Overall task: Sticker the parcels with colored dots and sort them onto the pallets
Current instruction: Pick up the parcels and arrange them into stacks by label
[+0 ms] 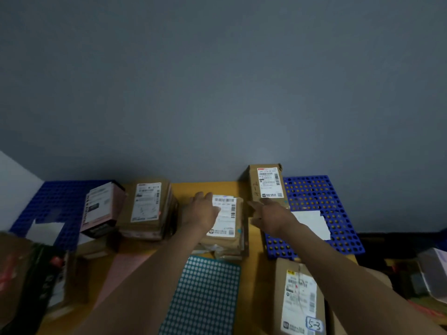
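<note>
A yellow wooden surface (208, 187) carries a blue perforated plastic pallet (55, 201) at centre left and a matching blue pallet (338, 197) at centre right. A teal sheet of dot stickers (205, 298) lies at bottom centre. Above it, the left hand (202, 211) rests flat, fingers released, on a brown labelled cardboard parcel (227, 218). The right hand (268, 216), fingers outstretched and grasping nothing, is at a second brown parcel (267, 182).

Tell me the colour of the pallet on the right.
Blue pallet, dotted with round holes; head view.

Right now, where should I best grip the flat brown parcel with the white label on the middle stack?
Grip the flat brown parcel by its two long side edges, from above: it lies flat, white label up, on the middle stack, with bare yellow table on either side.
</note>
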